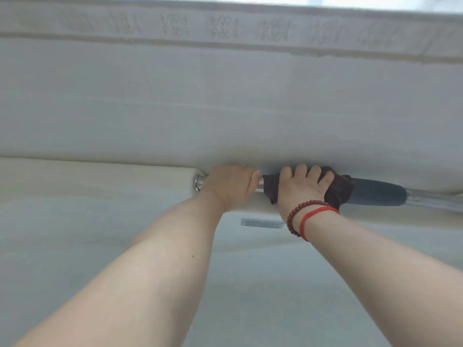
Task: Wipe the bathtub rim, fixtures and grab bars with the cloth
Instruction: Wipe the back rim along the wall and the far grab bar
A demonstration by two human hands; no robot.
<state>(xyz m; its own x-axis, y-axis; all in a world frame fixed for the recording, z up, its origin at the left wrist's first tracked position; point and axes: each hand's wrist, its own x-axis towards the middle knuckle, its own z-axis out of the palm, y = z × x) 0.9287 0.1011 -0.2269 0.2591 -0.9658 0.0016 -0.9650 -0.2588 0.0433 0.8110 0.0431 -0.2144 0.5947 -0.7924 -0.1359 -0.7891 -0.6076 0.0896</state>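
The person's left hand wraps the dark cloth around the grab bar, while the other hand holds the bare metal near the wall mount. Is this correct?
Not quite: the hands are swapped. In the head view, the right hand, the one with the red bracelets, wraps the dark cloth around the grab bar. The left hand holds the bare metal near the wall mount.

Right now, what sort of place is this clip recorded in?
Probably a bathroom, at a bathtub: a chrome grab bar with a grey grip runs along the pale tub rim, below a tiled wall.
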